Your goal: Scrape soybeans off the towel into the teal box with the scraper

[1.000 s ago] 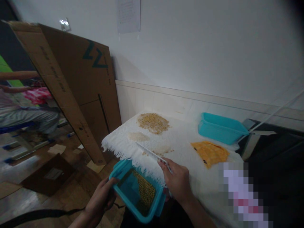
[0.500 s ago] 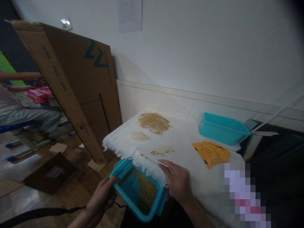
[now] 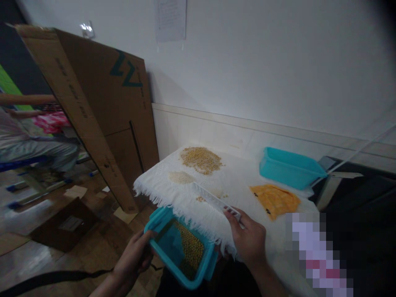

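My left hand (image 3: 133, 258) grips the near left rim of a teal container (image 3: 181, 249) with yellow beans inside, held just below the table's front edge. Gripped in my right hand (image 3: 249, 241) is a flat white scraper (image 3: 216, 201) that lies across the white fringed towel (image 3: 192, 202). The scraper sits beside a small remnant of beans and grains (image 3: 201, 199). Farther back on the towel lie a large bean pile (image 3: 201, 159) and a small white grain pile (image 3: 181, 177).
A second teal tub (image 3: 289, 167) stands at the back right of the table, with a yellow cloth (image 3: 275, 200) in front of it. A large cardboard sheet (image 3: 95, 107) leans against the wall on the left. Another person sits at far left (image 3: 34, 140).
My right hand moved right and back from the table edge, turning the scraper so its broad face shows. The small mixed pile on the towel has shrunk. The left hand keeps the container still.
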A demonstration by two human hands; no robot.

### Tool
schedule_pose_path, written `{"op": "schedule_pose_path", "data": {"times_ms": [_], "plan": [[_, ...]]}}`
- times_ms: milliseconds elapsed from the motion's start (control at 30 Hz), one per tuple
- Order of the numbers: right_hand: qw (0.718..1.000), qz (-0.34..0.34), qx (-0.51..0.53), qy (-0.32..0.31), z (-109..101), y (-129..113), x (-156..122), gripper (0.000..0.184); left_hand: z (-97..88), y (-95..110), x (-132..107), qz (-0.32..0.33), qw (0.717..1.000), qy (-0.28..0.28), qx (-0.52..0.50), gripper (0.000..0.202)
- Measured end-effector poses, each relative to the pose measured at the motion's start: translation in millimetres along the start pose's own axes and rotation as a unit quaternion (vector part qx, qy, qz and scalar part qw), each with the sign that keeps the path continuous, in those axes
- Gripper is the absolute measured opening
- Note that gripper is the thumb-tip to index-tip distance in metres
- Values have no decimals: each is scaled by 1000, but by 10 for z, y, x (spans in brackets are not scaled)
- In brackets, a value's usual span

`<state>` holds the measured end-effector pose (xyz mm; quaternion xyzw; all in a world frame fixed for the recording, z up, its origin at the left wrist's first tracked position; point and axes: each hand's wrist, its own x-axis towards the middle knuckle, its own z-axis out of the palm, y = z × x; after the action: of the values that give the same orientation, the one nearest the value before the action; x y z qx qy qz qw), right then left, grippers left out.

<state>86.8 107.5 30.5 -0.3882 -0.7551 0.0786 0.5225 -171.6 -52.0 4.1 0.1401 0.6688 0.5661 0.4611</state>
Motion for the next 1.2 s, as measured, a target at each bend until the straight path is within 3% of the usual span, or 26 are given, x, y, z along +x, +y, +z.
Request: {"op": "schedule_pose_path", "data": {"times_ms": [500, 667, 933, 1200], "plan": [[998, 24, 48, -25, 49, -61, 15, 52, -14, -102, 46, 0, 1000, 1, 6, 46], [999, 25, 29, -4, 54, -6, 6, 54, -21, -114, 50, 5, 1000, 3, -3, 45], [999, 36, 14, -19, 76, -68, 4, 60, 11, -40, -5, -4, 1000, -5, 6, 45], [998, 32, 41, -35, 38, -112, 14, 52, 9, -30, -4, -8, 1000, -14, 6, 43]]}}
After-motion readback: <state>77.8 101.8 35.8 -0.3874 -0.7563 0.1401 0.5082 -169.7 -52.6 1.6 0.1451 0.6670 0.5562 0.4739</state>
